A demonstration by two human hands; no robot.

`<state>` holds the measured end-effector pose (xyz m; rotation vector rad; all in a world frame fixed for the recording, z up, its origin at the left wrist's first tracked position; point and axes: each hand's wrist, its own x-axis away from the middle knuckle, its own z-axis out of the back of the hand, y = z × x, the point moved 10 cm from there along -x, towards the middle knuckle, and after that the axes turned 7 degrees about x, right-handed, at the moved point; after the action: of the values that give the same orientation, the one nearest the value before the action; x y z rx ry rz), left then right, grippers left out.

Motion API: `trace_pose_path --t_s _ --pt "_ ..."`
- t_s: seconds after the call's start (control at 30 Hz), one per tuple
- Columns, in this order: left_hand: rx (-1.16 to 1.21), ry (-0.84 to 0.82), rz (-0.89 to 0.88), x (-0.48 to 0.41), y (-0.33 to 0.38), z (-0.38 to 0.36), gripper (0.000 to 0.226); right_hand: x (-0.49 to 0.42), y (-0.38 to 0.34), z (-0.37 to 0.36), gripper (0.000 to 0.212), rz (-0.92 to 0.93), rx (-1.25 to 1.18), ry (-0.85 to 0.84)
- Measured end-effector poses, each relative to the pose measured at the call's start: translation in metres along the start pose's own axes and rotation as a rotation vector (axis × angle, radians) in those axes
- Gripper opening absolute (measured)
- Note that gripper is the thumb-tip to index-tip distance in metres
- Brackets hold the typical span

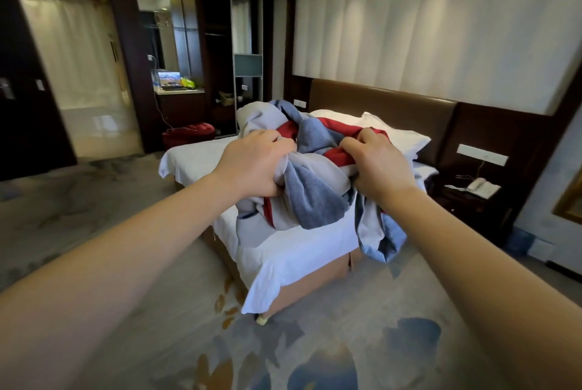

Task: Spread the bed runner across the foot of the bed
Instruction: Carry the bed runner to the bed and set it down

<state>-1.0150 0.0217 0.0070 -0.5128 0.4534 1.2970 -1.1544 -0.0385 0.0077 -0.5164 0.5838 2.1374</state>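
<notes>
Hands (315, 163) clutch bunched bed runner (311, 197), hiding pillows (400, 137) behind.

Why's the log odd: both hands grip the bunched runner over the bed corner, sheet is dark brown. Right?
Not quite. The head view shows the sheet is white, not dark brown. The rest holds: left hand and right hand grip the bunched runner over the bed corner.

1. The bed runner (310, 188) is soft, matt cloth in grey, blue and red panels, the blue parts looking slightly fuzzy.
2. The sheet (296, 251) on the bed is smooth white cloth, lightly creased.
3. The headboard (387, 106) looks like brown leather with a dull sheen.
4. The carpet (315, 342) is matt, patterned pile.
5. The wardrobe (195, 27) is dark, glossy wood.
6. The pillow (400, 136) is plain white cloth.
</notes>
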Motion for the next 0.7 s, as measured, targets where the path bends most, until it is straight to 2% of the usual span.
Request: trace_pose_path --t_s 0.2,0.7 --pt "-0.013 -0.052 0.044 -0.009 -0.056 -0.023 0.05 -0.046 -0.026 -0.035 0.046 0.016 -0.02 -0.026" --pt "-0.024 -0.09 0.019 -0.034 -0.214 -0.072 0.048 -0.17 -0.109 -0.111 0.05 -0.004 -0.039 -0.03"
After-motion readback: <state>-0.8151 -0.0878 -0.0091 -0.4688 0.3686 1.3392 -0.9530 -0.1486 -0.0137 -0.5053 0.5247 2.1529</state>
